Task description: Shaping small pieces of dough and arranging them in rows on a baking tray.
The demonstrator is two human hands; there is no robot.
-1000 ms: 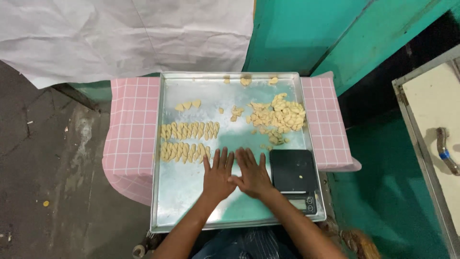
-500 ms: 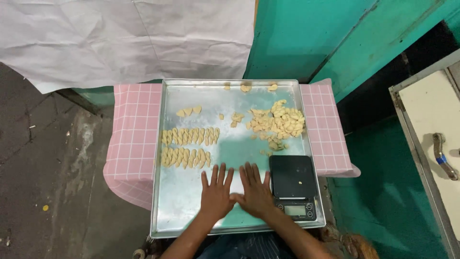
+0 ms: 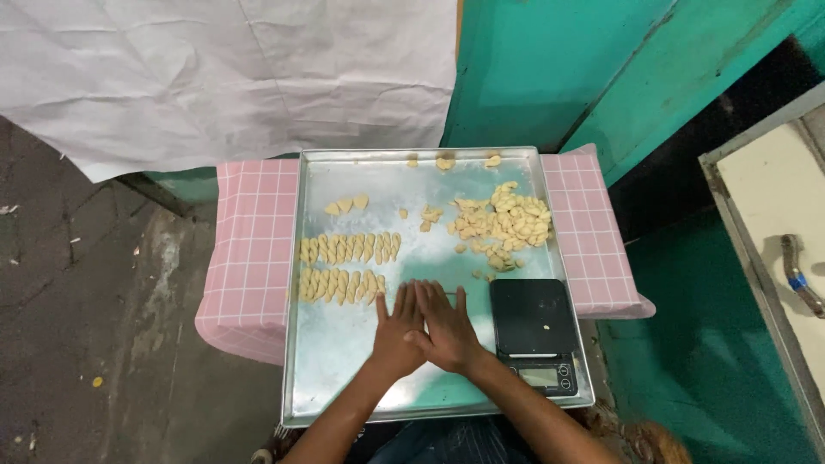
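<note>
My left hand and my right hand lie together, fingers flat and overlapping, on a metal tray. Whatever is under the palms is hidden. Just beyond my left fingers run two neat rows of small shaped dough pieces. A loose heap of dough pieces sits at the tray's far right. A black digital scale stands on the tray beside my right hand, with one crumb of dough on its plate.
The tray rests on a pink checked cloth over a small table. White paper hangs behind it against a teal wall. A cream cabinet stands at the right. Grey floor lies at the left.
My hands have drawn closer, the right now overlapping the left, and slid slightly toward the far side of the tray. The dough rows and scale have not moved.
</note>
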